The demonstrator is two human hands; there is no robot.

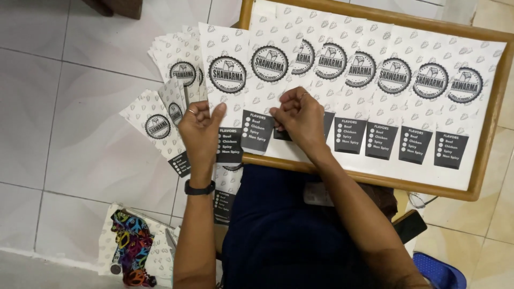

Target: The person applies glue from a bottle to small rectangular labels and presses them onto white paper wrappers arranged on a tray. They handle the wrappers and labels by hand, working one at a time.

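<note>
So the person is sitting over a wooden tray (484, 160) that's lined with a row of white paper wrappers (396, 96), each printed with a round black logo and a dark checklist box near the bottom edge. They overlap like shingles from the right side of the tray toward the middle

The right hand (300, 115) is resting on the wrapper row around the middle, fingers curled in and pressed together, thumb and fingertips pinching at the lower part of 1 wrapper (262, 96) near its dark box. A ring shows on 1 finger

The left hand (201, 126) is just off the tray's left edge, palm turned up, fingers loosely bent, and holding a fanned bunch of the same wrappers (160, 120) that spreads out over the tiled floor (69, 123). Can't tell exactly how tight that hold is since the paper sits behind the hand. It has a ring too, plus a black wristband (199, 188)

Down at the lower left there's a colourful patterned pouch (131, 246) lying on more paper, and a dark phone (409, 225) sits by the person's right elbow
</note>
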